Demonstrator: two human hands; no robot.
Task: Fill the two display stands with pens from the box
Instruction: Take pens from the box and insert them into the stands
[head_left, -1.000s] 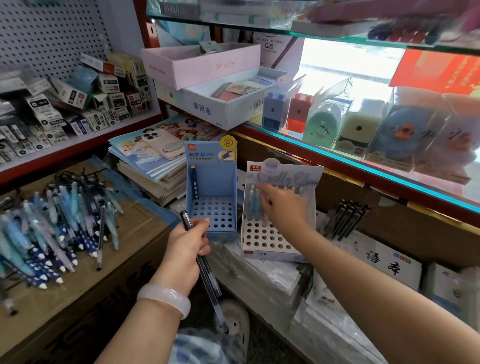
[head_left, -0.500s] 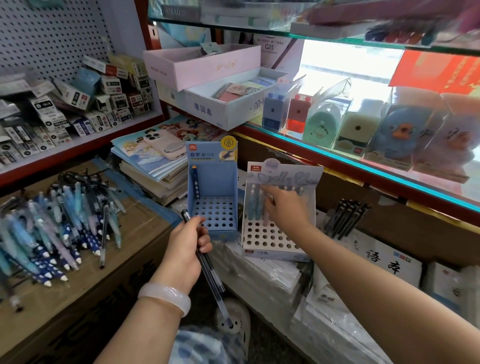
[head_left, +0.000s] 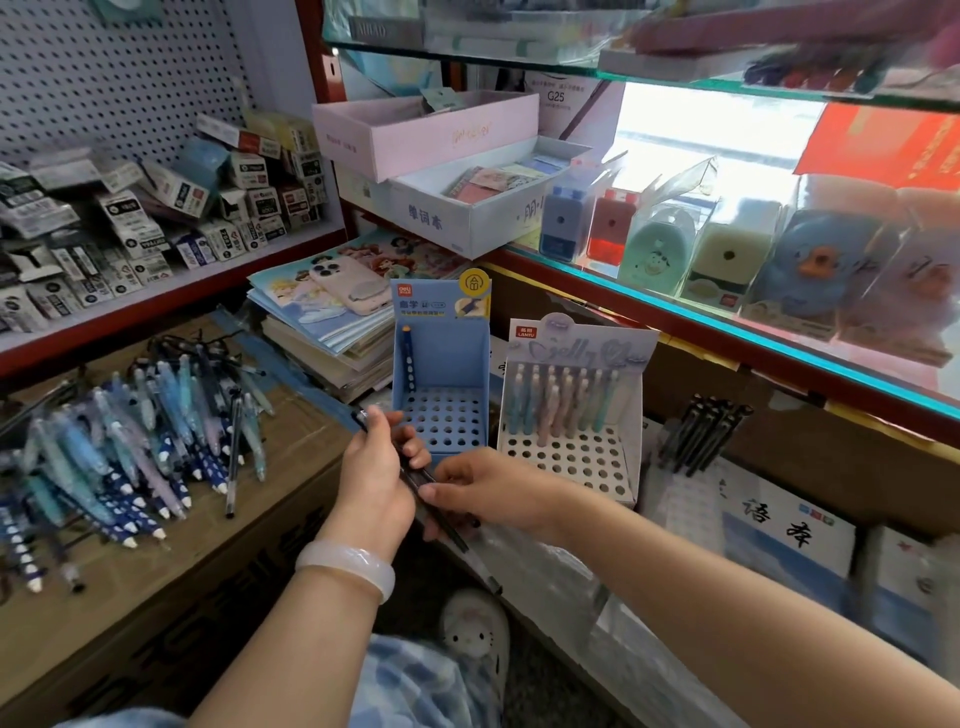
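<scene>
My left hand (head_left: 375, 470) grips a small bunch of dark pens (head_left: 422, 480) slanting down to the right. My right hand (head_left: 485, 491) pinches one of those pens just below the left hand. Behind the hands stands a blue display stand (head_left: 441, 384) with one dark blue pen (head_left: 409, 353) at its back left and many free holes. To its right a white display stand (head_left: 571, 415) holds several pastel pens (head_left: 558, 400) in its back rows. A heap of blue and pastel pens (head_left: 130, 447) lies on a cardboard box (head_left: 171, 561) at the left.
A stack of picture books with a pink phone (head_left: 345, 286) sits behind the blue stand. Black pens (head_left: 704, 431) lean right of the white stand. A glass shelf (head_left: 727, 322) with pencil sharpeners juts out above. Small boxes crowd the left shelf (head_left: 130, 223).
My right hand has left the white stand and come down to the pens in my left hand. The left hand has stayed in front of the blue stand.
</scene>
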